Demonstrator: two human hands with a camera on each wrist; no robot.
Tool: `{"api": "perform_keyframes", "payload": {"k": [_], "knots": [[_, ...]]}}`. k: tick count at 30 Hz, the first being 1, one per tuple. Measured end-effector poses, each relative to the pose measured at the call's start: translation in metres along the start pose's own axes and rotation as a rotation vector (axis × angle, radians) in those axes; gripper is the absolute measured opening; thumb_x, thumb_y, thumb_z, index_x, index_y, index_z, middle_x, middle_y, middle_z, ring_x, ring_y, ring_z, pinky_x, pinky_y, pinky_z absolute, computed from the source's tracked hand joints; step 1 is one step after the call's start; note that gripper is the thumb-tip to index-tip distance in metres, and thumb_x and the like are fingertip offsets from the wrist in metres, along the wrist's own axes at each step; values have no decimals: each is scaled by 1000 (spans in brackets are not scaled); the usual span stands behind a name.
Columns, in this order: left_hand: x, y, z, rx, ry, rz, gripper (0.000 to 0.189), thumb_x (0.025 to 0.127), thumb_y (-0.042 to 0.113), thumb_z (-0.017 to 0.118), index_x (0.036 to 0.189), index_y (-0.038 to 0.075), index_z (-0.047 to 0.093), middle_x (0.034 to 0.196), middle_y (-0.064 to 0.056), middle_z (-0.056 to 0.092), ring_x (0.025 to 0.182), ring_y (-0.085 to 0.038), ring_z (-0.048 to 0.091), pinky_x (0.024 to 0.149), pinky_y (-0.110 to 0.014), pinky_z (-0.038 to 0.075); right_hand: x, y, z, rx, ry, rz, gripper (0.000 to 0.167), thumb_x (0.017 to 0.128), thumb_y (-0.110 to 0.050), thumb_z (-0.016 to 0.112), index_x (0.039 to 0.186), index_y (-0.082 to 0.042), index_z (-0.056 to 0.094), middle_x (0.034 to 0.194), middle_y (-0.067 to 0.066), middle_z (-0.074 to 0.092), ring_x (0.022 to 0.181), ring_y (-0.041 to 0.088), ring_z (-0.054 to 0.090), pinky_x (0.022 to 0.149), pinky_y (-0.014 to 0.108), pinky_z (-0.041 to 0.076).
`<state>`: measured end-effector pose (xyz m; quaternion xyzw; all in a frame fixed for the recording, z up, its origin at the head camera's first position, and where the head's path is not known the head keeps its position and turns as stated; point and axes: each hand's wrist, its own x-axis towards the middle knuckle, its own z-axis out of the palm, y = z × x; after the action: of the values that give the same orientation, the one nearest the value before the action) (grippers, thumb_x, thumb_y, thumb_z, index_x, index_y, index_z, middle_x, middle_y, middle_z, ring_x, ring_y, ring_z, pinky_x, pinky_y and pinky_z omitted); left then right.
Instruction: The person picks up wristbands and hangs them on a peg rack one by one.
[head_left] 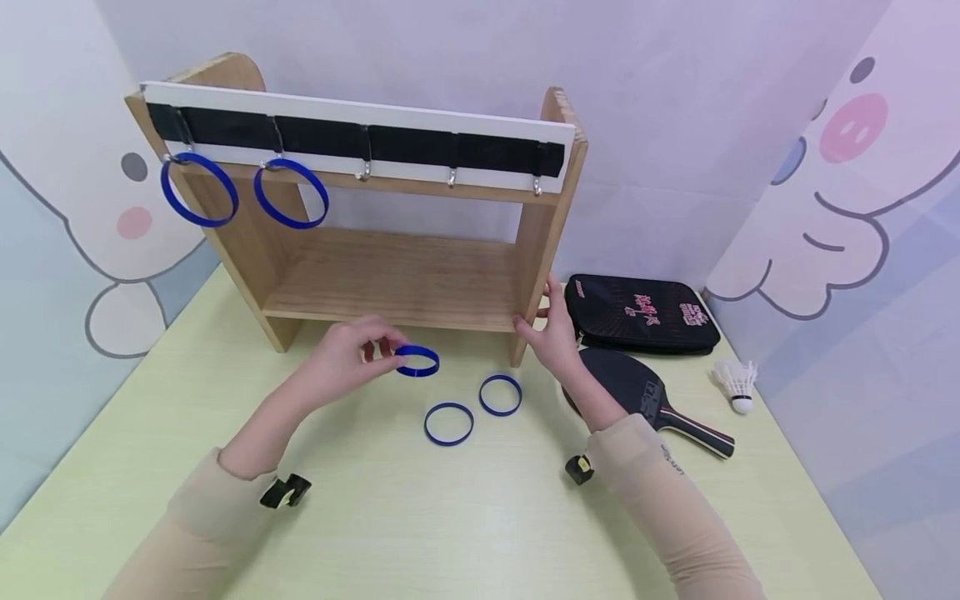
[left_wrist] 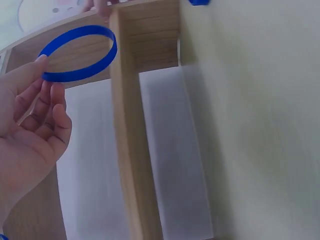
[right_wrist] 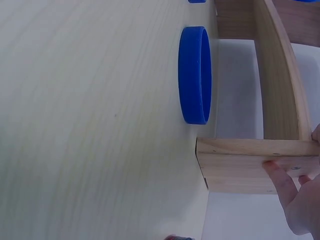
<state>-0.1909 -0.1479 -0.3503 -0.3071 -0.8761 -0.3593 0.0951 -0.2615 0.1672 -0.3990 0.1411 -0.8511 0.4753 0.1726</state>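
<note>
My left hand (head_left: 351,357) pinches a blue ring (head_left: 417,372) between thumb and fingers, in front of the wooden rack's (head_left: 397,279) lower shelf. The same held ring (left_wrist: 80,76) shows edge-on against the rack in the left wrist view. My right hand (head_left: 553,329) grips the rack's right side panel near its lower end. Two blue rings hang from the two leftmost hooks, one ring (head_left: 171,200) at the far left and another ring (head_left: 321,190) beside it. Two more lie on the table, a ring (head_left: 449,443) and a ring (head_left: 501,413) to its right.
Three bare hooks, among them a middle hook (head_left: 366,158), line the rack's black strip (head_left: 322,138). Right of the rack are a black zip case (head_left: 637,312), a table tennis bat (head_left: 626,387) partly behind my right forearm, and a shuttlecock (head_left: 737,383). Walls stand close behind.
</note>
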Motion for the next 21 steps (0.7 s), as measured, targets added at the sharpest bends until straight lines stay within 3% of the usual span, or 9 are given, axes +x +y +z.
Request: {"api": "perform_keyframes", "payload": {"k": [8,21], "knots": [[2,18,-11,-47,191,40,19,80,8,75,98,9,69,91,2,64,76,-7,57,63,-18,50,-1,-1,0,1,0,-5,83,84,-6,66,148,-29,18,135,17,40,90,34,57,64,40,55],[12,50,-32,-348,493,79,21,79,-6,71,99,-3,66,89,-10,64,78,-10,61,67,-15,52,-1,-1,-1,-5,-1,3,84,84,-7,67,148,-29,18,134,15,41,91,32,56,61,37,54]]}}
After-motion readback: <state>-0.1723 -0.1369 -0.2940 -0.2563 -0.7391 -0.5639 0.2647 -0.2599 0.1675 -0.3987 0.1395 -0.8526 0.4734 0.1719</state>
